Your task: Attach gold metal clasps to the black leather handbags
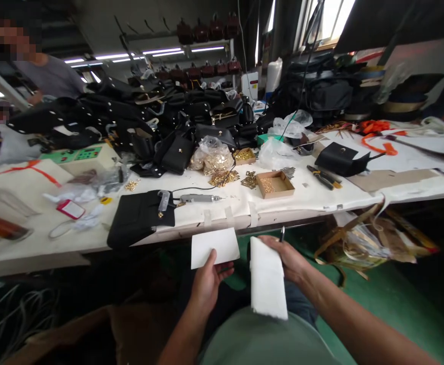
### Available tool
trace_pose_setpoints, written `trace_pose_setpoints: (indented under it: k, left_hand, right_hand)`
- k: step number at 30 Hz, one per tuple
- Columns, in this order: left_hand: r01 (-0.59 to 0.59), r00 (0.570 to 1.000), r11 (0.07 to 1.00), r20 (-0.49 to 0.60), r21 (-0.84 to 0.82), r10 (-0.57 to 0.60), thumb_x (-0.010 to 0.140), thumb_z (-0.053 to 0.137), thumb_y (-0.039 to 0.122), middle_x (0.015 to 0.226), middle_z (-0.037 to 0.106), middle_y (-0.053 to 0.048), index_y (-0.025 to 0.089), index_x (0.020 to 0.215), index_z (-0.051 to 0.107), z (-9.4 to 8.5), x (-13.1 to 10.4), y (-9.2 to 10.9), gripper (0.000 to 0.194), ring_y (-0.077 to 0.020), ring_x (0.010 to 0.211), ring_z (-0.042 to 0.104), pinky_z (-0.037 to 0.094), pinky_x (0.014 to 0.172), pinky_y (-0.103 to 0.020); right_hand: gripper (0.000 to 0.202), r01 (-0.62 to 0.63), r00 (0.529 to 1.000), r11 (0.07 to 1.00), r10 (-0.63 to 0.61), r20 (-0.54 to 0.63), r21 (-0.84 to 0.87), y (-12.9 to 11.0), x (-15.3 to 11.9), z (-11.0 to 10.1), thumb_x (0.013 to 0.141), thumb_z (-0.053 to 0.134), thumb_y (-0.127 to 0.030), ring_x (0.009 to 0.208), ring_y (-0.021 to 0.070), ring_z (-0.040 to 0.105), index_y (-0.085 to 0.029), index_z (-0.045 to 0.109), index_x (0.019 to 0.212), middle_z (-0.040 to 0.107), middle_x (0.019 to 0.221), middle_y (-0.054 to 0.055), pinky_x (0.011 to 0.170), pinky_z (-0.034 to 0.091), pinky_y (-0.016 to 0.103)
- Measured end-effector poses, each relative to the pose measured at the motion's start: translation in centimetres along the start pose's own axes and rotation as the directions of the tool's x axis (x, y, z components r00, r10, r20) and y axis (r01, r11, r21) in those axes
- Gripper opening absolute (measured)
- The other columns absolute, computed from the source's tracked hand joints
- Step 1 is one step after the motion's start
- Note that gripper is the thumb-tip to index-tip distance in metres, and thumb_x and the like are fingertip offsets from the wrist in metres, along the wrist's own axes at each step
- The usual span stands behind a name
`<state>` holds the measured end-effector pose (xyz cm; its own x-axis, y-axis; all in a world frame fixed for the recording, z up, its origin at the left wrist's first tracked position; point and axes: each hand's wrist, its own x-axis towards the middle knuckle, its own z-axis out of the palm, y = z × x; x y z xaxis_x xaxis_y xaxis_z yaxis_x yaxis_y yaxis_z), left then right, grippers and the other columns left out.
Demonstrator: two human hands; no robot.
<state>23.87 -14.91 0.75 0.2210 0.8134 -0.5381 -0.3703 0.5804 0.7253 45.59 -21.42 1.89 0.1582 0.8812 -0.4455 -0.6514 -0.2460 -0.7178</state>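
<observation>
My left hand [209, 281] grips a white card [214, 247] by its lower edge, thumb on top and fingers underneath. Beside it, my right hand [286, 258] is closed on a folded white sheet [267, 279] that hangs down over my lap. A pen [282, 233] sticks up from the right hand's fingers. Both hands are in front of the table's edge, apart from each other. On the table [191, 219] just beyond lie a black leather bag [140, 215] and a grey handheld electric tool [199, 198].
A cardboard box [276, 184] of small gold parts, a plastic bag of parts [214, 156] and pliers [321, 176] lie on the table. Black bags [176, 152] are piled behind. A person [50, 76] is at the back left. Below right is a full sack [362, 243].
</observation>
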Motion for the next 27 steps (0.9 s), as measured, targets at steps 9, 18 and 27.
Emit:
trace_pose_setpoints:
  k: [9,18,27]
  left_hand:
    - [-0.184,0.983,0.956,0.052,0.23,0.177,0.082,0.083,0.047,0.088,0.077,-0.014,0.006,0.109,0.069,-1.7,-0.9,1.6,0.05,-0.0241,0.07,0.074,0.065,0.056,-0.034]
    - [-0.109,0.994,0.952,0.039,0.286,0.102,0.077,0.087,0.046,0.091,0.078,-0.014,0.009,0.115,0.068,-2.0,0.9,0.1,0.057,-0.0272,0.072,0.076,0.064,0.053,-0.035]
    - [-0.048,0.999,0.923,0.034,0.383,0.037,0.073,0.091,0.042,0.084,0.077,-0.012,0.011,0.115,0.065,1.1,2.1,0.8,0.058,-0.0269,0.068,0.074,0.061,0.052,-0.034]
  right_hand:
    - [0.044,0.36,0.864,0.865,-0.45,-0.226,-0.35,-8.9,10.3,1.9,0.065,0.086,-0.052,0.058,0.0167,0.055,-0.018,0.07,0.088,0.067,0.067,0.001,0.052,0.041,0.028]
    - [0.039,0.38,0.782,0.571,-0.618,-0.077,-0.727,-14.1,15.2,3.2,0.07,0.081,-0.049,0.081,0.0247,0.068,-0.016,0.08,0.092,0.077,0.083,0.006,0.07,0.05,0.031]
    - [0.043,0.309,0.747,0.41,-0.663,-0.047,-0.858,-16.6,16.7,4.5,0.072,0.085,-0.045,0.1,0.0293,0.067,-0.021,0.076,0.107,0.075,0.102,0.008,0.083,0.05,0.034]
